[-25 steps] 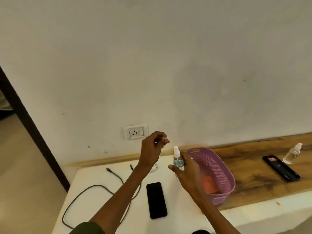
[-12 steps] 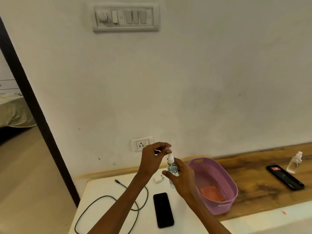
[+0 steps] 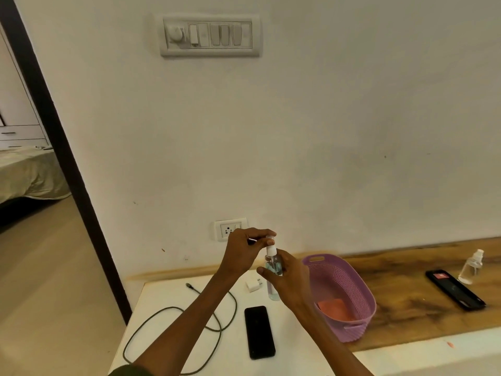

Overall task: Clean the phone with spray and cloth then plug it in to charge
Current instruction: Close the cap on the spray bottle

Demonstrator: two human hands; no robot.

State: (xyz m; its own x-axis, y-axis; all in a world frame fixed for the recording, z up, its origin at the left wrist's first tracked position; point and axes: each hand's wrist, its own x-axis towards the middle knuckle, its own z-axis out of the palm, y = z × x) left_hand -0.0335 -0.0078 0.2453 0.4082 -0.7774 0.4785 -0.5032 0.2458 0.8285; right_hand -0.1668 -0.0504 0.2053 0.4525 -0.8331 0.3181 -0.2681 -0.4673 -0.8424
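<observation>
A black phone (image 3: 259, 331) lies flat on the white table (image 3: 292, 356). Above it, my right hand (image 3: 291, 282) grips a small clear spray bottle (image 3: 273, 264) holding bluish liquid, upright. My left hand (image 3: 242, 249) pinches the bottle's clear cap (image 3: 270, 236) right over the white nozzle. An orange cloth (image 3: 336, 310) sits inside the purple basket (image 3: 352, 272) to the right. A dark charging cable (image 3: 173, 308) loops on the table at left. Beside the bottle lies a white adapter (image 3: 253, 285), and a wall socket (image 3: 230, 229) is behind my hands.
On the wooden counter (image 3: 406, 302) at right lie a second black phone (image 3: 455, 290) and another clear spray bottle (image 3: 473, 267). A switch panel (image 3: 210, 35) is high on the wall. A dark door frame (image 3: 67, 172) and open doorway are at left.
My left hand, holding the cap, has moved from apart to directly over the bottle's nozzle. The view has tilted upward, showing the switch panel.
</observation>
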